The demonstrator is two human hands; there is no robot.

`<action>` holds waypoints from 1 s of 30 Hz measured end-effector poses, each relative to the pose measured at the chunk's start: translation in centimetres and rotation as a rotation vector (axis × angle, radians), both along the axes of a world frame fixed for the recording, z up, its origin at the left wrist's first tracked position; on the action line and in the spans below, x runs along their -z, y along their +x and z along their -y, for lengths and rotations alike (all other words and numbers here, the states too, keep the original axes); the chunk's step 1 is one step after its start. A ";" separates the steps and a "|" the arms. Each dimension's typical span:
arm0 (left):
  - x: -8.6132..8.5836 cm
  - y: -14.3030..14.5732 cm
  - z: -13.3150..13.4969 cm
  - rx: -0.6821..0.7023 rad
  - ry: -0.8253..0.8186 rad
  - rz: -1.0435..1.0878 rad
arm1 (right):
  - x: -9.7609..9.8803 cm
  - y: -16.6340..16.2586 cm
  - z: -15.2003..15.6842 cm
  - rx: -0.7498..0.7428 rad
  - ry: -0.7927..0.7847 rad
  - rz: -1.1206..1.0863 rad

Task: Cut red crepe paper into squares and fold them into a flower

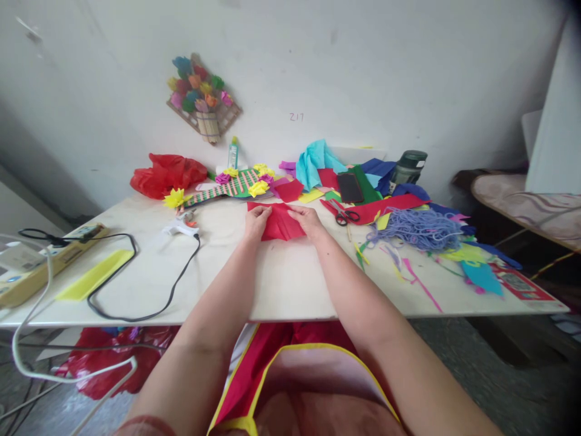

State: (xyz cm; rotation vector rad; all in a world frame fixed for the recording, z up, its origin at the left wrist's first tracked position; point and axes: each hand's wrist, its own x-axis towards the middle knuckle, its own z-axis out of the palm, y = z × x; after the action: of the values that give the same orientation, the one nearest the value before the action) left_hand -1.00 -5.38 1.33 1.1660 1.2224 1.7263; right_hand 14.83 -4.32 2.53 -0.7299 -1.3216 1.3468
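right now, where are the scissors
In the head view, the scissors lie on the table just right of the right hand, on the near side of the phone and left of the yarn.

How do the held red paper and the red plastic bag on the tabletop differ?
The red paper is held between the left hand and right hand; neither hand touches the red plastic bag. The paper is a creased, mostly flat sheet; the bag is a crumpled, bulging heap. Both are red.
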 end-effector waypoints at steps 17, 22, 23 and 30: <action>-0.3 0.0 0.4 0.025 -0.027 0.015 | -0.3 0.3 0.4 -0.007 0.198 0.168; -0.4 0.1 0.5 0.036 -0.025 0.043 | -0.7 0.6 0.7 -0.010 0.196 0.227; -0.4 0.2 0.5 0.036 -0.028 0.048 | -0.8 0.7 0.8 -0.018 0.196 0.228; -0.4 0.1 0.4 0.054 -0.035 0.083 | -0.8 0.6 0.8 -0.021 0.176 0.179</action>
State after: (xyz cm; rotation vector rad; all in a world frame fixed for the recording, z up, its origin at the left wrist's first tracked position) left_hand -0.92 -5.73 1.68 1.0865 1.1564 1.6897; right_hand 15.40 -5.17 3.34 -0.7296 -1.5722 1.1848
